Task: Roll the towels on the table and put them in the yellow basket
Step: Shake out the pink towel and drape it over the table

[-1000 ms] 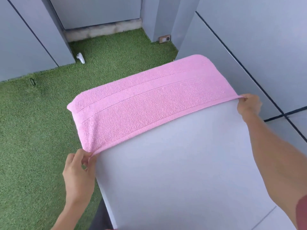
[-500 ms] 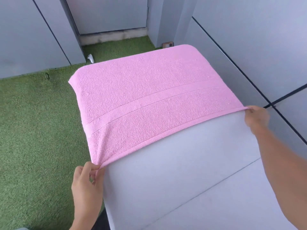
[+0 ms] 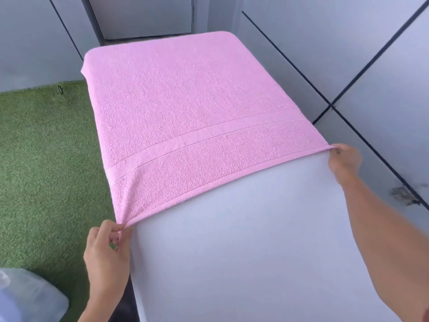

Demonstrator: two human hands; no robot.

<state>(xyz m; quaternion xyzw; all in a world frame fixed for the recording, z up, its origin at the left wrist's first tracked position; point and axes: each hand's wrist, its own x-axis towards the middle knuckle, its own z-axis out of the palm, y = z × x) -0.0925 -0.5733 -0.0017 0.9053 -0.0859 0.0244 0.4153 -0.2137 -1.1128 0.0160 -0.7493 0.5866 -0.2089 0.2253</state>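
A pink towel (image 3: 185, 117) lies flat over the far half of the white table (image 3: 267, 252), its far end hanging over the table's edge. My left hand (image 3: 108, 249) pinches the towel's near left corner at the table's left edge. My right hand (image 3: 346, 159) pinches the near right corner at the table's right edge. The towel's near hem is stretched taut between the two hands. No yellow basket is in view.
Green artificial turf (image 3: 41, 163) covers the floor left of the table. Grey panelled walls (image 3: 348, 54) stand close behind and to the right. A clear plastic bag (image 3: 25, 298) sits at the bottom left corner.
Both hands have drawn the towel's near hem towards me, so more of the towel now lies spread on the table. The view has tilted down and moved closer.
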